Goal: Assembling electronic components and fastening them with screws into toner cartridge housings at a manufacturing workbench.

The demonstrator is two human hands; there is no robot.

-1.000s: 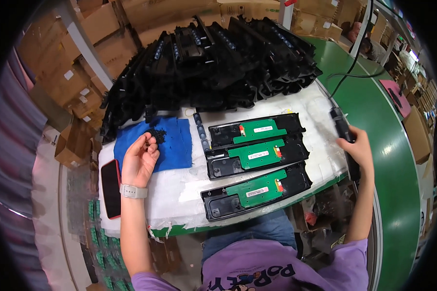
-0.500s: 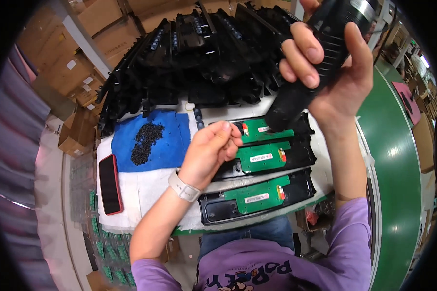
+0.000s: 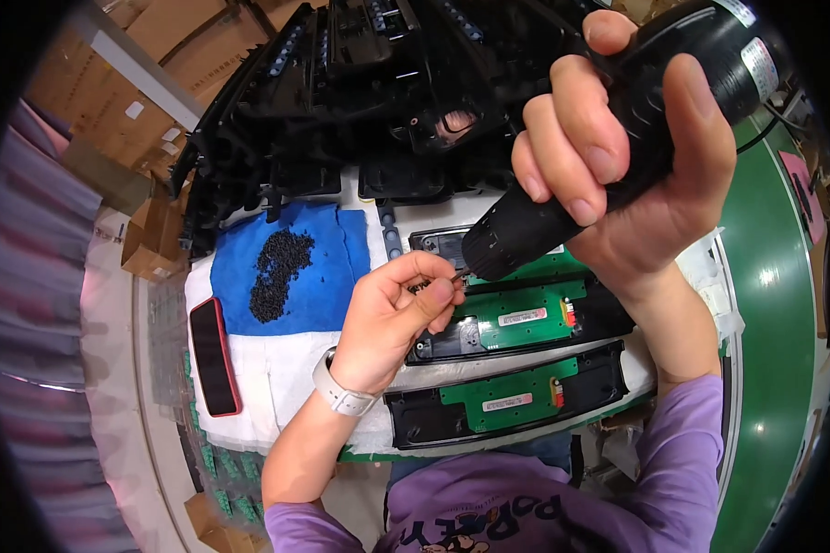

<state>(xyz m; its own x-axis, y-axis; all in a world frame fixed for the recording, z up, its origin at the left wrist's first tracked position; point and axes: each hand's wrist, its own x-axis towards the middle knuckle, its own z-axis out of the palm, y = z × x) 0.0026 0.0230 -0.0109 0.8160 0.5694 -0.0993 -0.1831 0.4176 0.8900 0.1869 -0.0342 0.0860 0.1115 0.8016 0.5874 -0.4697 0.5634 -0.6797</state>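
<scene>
My right hand grips a black electric screwdriver, slanted with its nose down to the left. My left hand, a pale watch on its wrist, is closed, with small black screws partly visible among its fingers. Its thumb and index fingertips are at the screwdriver's thin bit; whether they touch it I cannot tell. Beneath lie three long black plastic panels, each with a green circuit board: the far board is partly hidden by the tool, the middle board and near board show plainly.
On the left, a pile of small black screws lies on a blue cloth, with a red-edged phone nearby. Black plastic housings are heaped at the back. Cardboard boxes stand beyond. A cable trails from the screwdriver.
The screwdriver has tilted flatter, and its nose has moved left toward my left hand's fingertips. My right hand has come lower. The view has shifted slightly.
</scene>
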